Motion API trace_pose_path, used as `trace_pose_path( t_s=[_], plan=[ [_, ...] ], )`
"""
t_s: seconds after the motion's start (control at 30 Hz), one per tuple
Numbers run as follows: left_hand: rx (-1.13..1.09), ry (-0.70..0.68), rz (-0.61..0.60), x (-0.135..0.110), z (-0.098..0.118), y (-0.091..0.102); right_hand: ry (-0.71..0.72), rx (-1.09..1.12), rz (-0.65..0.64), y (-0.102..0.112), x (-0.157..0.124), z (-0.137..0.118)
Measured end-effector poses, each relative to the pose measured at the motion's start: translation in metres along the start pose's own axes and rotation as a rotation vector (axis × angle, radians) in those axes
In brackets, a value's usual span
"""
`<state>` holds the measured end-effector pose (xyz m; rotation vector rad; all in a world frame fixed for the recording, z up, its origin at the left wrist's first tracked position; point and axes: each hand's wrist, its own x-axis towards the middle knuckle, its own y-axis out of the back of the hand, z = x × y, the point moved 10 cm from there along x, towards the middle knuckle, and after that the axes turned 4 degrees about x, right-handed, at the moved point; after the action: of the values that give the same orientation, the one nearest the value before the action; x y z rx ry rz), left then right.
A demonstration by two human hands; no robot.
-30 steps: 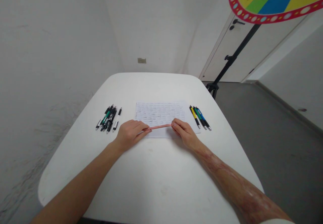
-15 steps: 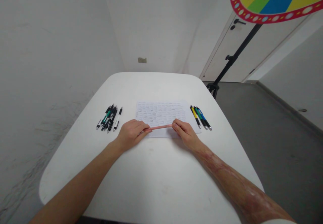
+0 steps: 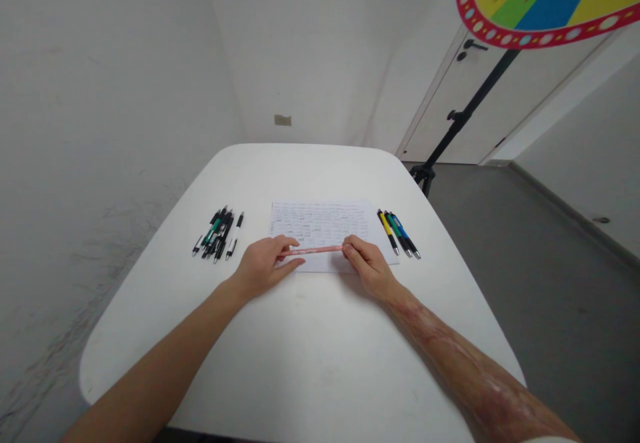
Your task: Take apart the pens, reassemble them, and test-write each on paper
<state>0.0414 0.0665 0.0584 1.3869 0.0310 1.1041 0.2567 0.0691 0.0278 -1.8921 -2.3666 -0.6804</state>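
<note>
A slim pink pencil (image 3: 316, 250) with pale markings is held nearly level over a written sheet of paper (image 3: 320, 215). My right hand (image 3: 367, 263) pinches its right end between thumb and fingers. Around the left end, my left hand (image 3: 263, 263) has its thumb and fingers apart, with the pencil's tip in the gap between them. Whether that tip touches the palm or fingers, I cannot tell. Left of the paper lies a loose pile of pens (image 3: 217, 233), mostly black, white and green. Yellow, green and blue pens (image 3: 400, 233) lie side by side on the right.
The white table (image 3: 310, 363) has rounded corners and stands close to the wall (image 3: 115, 96) at left. Beyond its right side, a black stand (image 3: 470, 106) carries a colourful wheel (image 3: 545, 3) in front of a white door (image 3: 475, 123).
My left thumb and fingers have spread apart from their pinch on the pencil, showing more of its left end and its pale markings. My right hand keeps its grip, hardly moved.
</note>
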Motion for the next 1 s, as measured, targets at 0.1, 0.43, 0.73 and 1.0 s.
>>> trace_pose_path(
  t_s=[0.1, 0.43, 0.73, 1.0],
  plan=[
    [0.003, -0.019, -0.043, -0.002, -0.001, -0.003, -0.002, -0.002, -0.013, -0.001, 0.001, -0.001],
    [-0.024, 0.019, -0.148, -0.005, -0.004, -0.015, 0.017, -0.055, -0.067, -0.007, 0.002, -0.006],
    [0.029, 0.005, -0.216, -0.005, -0.003, -0.023, 0.067, -0.075, -0.074, -0.009, 0.002, -0.007],
    [0.044, -0.005, -0.205, -0.006, -0.003, -0.021, 0.081, -0.107, -0.078, -0.010, 0.001, -0.010]
  ],
)
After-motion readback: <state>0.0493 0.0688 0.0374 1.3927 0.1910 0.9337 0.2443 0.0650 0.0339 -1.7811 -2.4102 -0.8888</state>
